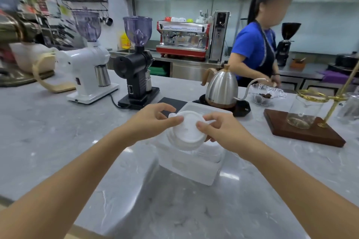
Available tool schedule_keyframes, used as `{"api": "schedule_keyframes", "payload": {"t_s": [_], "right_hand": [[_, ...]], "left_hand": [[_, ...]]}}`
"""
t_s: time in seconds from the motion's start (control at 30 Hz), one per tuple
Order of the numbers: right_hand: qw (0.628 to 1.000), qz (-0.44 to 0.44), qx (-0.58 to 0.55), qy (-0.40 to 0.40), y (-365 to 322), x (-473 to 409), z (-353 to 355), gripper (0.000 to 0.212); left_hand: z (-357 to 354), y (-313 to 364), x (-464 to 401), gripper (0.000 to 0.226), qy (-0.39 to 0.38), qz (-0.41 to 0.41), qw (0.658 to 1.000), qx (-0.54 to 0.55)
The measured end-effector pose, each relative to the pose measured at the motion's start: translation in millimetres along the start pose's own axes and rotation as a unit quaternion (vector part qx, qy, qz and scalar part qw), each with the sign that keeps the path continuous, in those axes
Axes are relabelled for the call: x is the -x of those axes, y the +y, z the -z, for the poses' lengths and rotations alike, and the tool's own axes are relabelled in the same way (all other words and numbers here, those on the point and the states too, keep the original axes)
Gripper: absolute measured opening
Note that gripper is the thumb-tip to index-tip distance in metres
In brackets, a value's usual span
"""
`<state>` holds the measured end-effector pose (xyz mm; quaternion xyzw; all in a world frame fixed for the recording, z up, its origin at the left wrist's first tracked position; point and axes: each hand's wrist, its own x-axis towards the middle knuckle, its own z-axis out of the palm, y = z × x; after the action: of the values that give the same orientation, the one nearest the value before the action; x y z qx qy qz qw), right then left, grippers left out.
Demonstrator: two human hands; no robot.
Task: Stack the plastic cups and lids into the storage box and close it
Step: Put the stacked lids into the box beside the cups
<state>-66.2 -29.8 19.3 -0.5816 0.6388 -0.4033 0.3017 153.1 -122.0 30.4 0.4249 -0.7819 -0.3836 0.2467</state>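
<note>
On my feed both hands are up over the storage box (191,169), sharing a stack of white lids (186,132). Left hand (149,122) has thumb and fingers pinching the stack's upper-left rim, near a small tab. Right hand (223,132) pinches the right rim, thumb on top, fingers curled under. The stack is tilted, flat top face toward the camera, held just above the box's open mouth; can't tell if its lower edge touches the box. The box is translucent white, sitting on the grey marble counter (58,132), front wall facing me. A flat white piece (204,107) lies just behind the box, likely its cover but I can't confirm. Behind that: steel gooseneck kettle (221,87) on a dark base, black grinder (136,64) and white grinder (87,60) to the left, glass carafe (305,110) on a wooden board (303,130) to the right. Another person in a blue shirt (252,48) stands beyond the counter.
</note>
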Motion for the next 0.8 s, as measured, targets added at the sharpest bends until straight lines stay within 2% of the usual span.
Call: {"api": "schedule_keyframes", "payload": {"t_s": [0.13, 0.27, 0.37, 0.43, 0.5, 0.63, 0.7, 0.8], "right_hand": [[0.999, -0.01, 0.025, -0.035, 0.1, -6.4, 2.8, 0.023], [0.995, -0.002, 0.06, -0.074, -3.1, -13.6, 6.8, 0.022], [0.993, 0.01, 0.088, -0.075, -3.9, -20.5, 9.6, 0.029], [0.993, 0.01, 0.097, -0.061, -2.1, -25.8, 12.7, 0.034], [0.988, 0.004, 0.144, -0.056, 2.8, -29.6, 16.0, 0.03], [0.937, -0.002, 0.332, -0.106, 12.0, -29.8, 16.7, 0.042], [0.918, 0.0, 0.38, -0.116, 12.7, -28.7, 12.8, 0.05], [0.911, 0.023, 0.397, -0.106, 13.3, -30.6, 10.4, 0.046]], "left_hand": [[-0.5, -1.5, -6.8, 0.059, -0.04, -0.016, 0.999, -0.025], [2.4, 1.1, -10.8, 0.052, -0.07, -0.027, 0.996, -0.043], [-0.1, 1.6, -15.5, 0.039, -0.024, -0.033, 0.998, -0.047], [-4.5, -0.6, -17.1, 0.036, 0.025, -0.035, 0.994, -0.096], [-9.0, -2.0, -15.8, 0.042, 0.062, -0.037, 0.983, -0.169], [-17.3, -1.6, -15.8, 0.053, 0.086, -0.062, 0.956, -0.275], [-21.1, -2.5, -17.9, 0.057, 0.093, -0.069, 0.949, -0.294], [-25.9, -5.3, -19.6, 0.055, 0.099, -0.083, 0.936, -0.328]]}}
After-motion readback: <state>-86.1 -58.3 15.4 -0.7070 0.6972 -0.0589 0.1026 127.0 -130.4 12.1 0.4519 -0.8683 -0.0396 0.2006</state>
